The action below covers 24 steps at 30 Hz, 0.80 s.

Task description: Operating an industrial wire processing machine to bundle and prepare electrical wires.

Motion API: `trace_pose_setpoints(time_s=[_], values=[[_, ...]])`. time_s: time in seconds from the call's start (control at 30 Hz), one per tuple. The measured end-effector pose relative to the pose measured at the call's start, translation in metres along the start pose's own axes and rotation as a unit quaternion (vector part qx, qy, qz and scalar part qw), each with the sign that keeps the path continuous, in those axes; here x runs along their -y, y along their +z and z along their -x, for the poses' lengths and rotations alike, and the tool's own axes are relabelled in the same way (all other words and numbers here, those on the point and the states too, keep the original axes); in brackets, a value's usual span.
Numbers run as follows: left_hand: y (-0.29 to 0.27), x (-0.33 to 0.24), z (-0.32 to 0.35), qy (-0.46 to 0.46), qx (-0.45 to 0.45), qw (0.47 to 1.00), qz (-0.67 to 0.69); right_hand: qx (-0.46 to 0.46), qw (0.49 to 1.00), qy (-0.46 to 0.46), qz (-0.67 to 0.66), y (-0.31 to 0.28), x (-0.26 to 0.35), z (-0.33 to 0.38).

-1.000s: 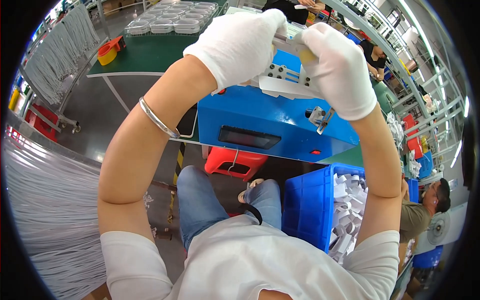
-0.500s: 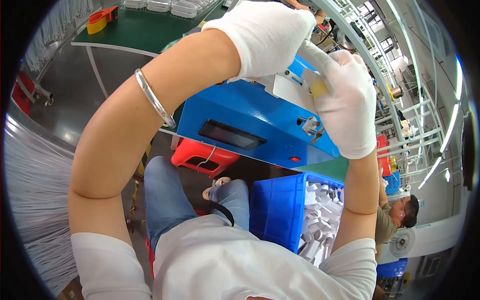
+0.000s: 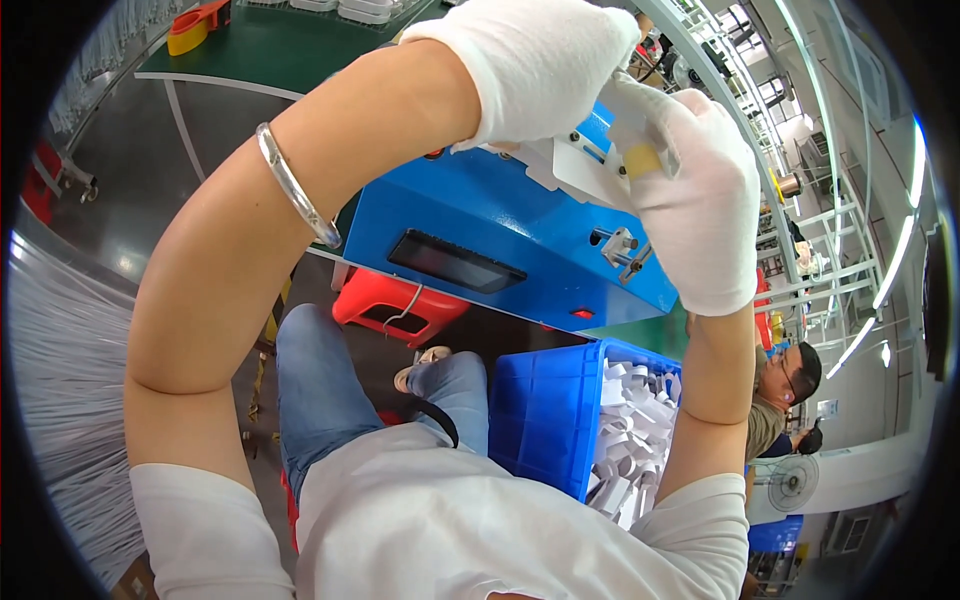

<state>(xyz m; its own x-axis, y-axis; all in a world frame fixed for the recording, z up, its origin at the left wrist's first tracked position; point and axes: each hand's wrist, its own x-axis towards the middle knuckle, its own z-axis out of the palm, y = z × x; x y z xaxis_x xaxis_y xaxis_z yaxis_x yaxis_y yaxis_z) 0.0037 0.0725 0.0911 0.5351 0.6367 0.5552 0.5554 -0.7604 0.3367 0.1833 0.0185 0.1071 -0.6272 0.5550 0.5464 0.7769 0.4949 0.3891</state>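
Observation:
My left hand [image 3: 545,72], in a white glove, reaches over the blue machine [image 3: 450,225] with its fingers curled away from view. Close by on its right is my right hand [image 3: 702,195], also in a white glove. Its thumb and fingers are bent together, and its upper fingertips meet those of the left hand. A small pale piece with a yellow patch [image 3: 643,160] shows at the right hand's palm side; its kind is unclear. What lies between the fingertips is hidden. Below the hands, a flat white plate [image 3: 580,170] sits on the machine's top.
A blue bin [image 3: 545,415] full of white strips [image 3: 630,430] stands beside my legs. A red stool [image 3: 400,305] is under the machine. The green table [image 3: 290,50] at far left bears an orange-yellow tape dispenser [image 3: 197,27]. Another person [image 3: 790,380] is at the right.
Both gloved hands stay close together over the machine, with a slight shift of the right fingers. The view has moved a little; the person at right has turned the head.

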Motion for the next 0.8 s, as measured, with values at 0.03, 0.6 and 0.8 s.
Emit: trace_pose_setpoints(time_s=[0.03, 0.6, 0.8], values=[[-0.001, 0.0, 0.001, -0.001, 0.001, 1.0, 0.0, 0.0, 1.0, 0.0, -0.001, 0.001, 0.0, -0.001], [0.0, -0.004, 0.0, -0.041, 0.005, 0.998, 0.048, 0.071, 0.942, 0.162, -0.286, 0.003, -0.04, -0.006], [0.003, 0.001, 0.001, -0.015, -0.019, 0.999, 0.03, 0.0, 0.959, 0.115, -0.259, 0.01, -0.032, -0.005]])
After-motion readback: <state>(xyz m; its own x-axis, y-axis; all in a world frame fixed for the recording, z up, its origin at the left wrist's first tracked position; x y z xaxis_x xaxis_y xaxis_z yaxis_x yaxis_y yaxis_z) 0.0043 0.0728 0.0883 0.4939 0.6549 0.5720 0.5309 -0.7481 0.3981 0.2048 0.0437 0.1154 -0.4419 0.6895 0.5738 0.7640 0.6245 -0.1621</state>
